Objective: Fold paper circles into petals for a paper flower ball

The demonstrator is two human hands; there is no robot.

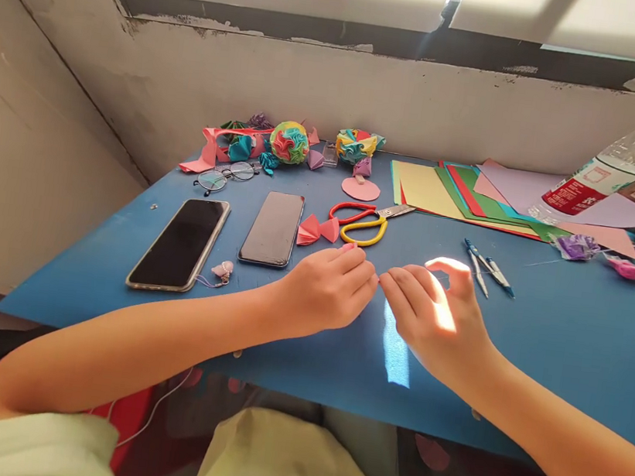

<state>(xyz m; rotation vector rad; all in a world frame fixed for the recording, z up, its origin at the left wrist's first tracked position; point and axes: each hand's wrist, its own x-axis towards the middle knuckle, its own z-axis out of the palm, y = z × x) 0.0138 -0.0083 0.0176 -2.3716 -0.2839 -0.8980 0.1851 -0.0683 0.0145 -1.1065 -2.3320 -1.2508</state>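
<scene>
My left hand (330,286) is closed above the blue table, and a small bit of pink paper (350,247) shows at its top. My right hand (441,313) faces it, fingertips almost touching the left hand's. Its index finger and thumb curl together in a patch of sunlight, seemingly on a thin thread (542,262) that shows faintly to the right. Just beyond the hands lie scissors (364,228) with red and yellow handles. Folded pink paper pieces (317,230) rest left of the scissors, and two pens (489,268) lie beyond my right hand.
Two phones (179,243) (272,228) and glasses (225,177) lie on the left. Colourful paper balls (289,143) (358,146) and a pink paper disc (360,189) sit at the back. Coloured sheets (423,189), a tilted-looking bottle (595,177) and crumpled purple paper (577,246) are on the right.
</scene>
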